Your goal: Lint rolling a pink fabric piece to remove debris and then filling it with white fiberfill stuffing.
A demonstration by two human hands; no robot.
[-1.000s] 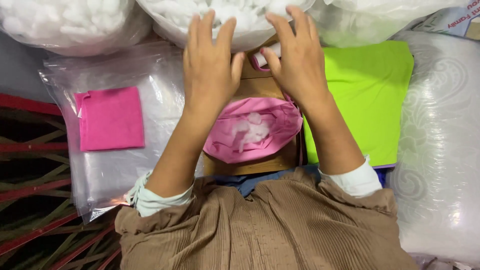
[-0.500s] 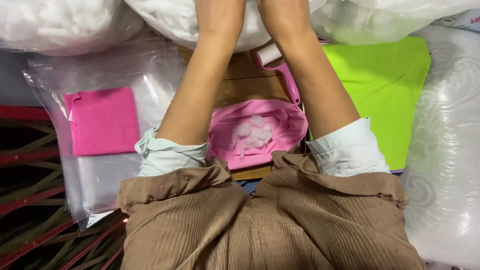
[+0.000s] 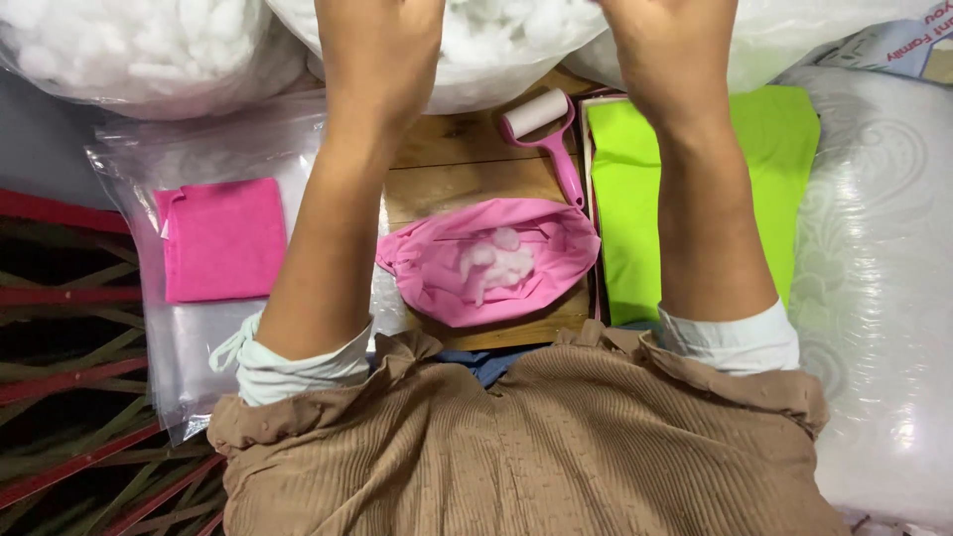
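Head view: since 0.5 s ago both forearms have stayed stretched forward. The 2 hands reach into the clear bag of white stuffing (image 3: 496,50); left hand (image 3: 382,30) and right hand (image 3: 660,35) are cut off at the top edge, so finger spread cannot be told. Below, on the wooden board (image 3: 467,164), lies the open pink fabric pouch (image 3: 491,260) holding stuffing tufts (image 3: 496,260), a pink lint roller (image 3: 551,134) beside it.

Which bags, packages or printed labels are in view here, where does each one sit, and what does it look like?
Clear bag of white stuffing: top left, bulging, rounded.
Second clear stuffing bag: top centre, between the forearms.
Flat clear plastic bags: left, stacked, holding a folded pink cloth.
Printed package corner: top right, pale with coloured lettering, mostly cut off.
Plastic-wrapped white patterned pillow: right edge.
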